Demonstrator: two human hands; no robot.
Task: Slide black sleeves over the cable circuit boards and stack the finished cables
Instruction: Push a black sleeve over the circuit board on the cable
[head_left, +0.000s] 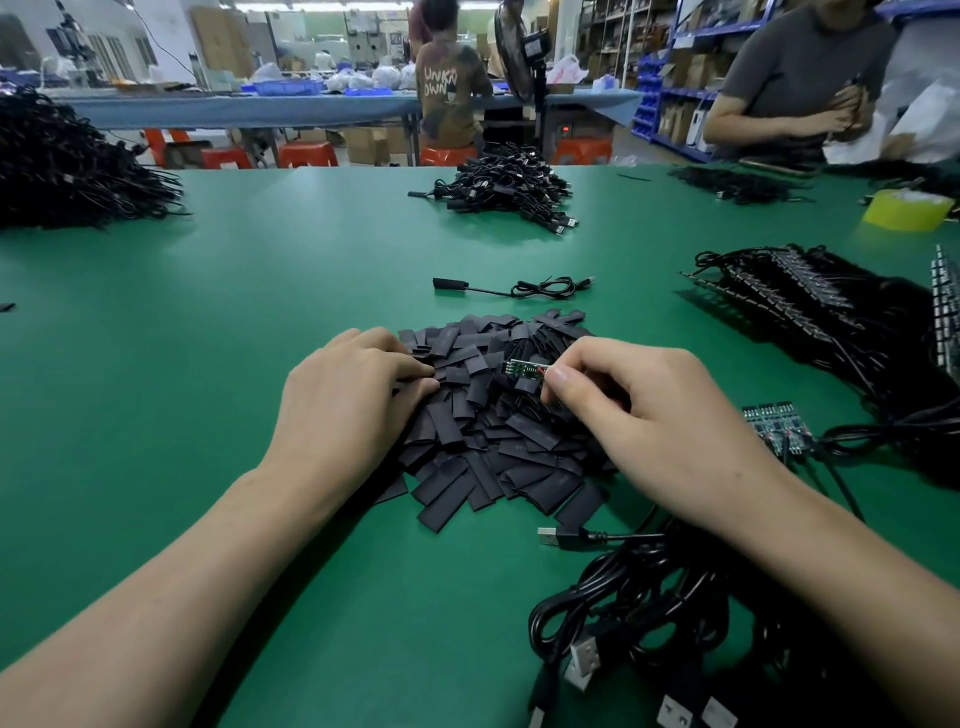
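A heap of flat black sleeves (498, 431) lies on the green table (208, 338) in front of me. My left hand (348, 400) rests on the heap's left side, fingertips curled onto a sleeve. My right hand (639, 410) pinches a small green circuit board (522, 370) by its wired end and holds it just above the heap. One sleeved cable (511, 287) lies alone beyond the heap. Further back sits a stack of finished cables (506, 189).
Bundles of cables with bare boards (831, 312) lie at the right, more boards (774, 423) near my right wrist. Cables with USB plugs (649, 613) sit at lower right. A large cable pile (67, 166) is far left, yellow tape (906, 208) far right. A person works at the far right.
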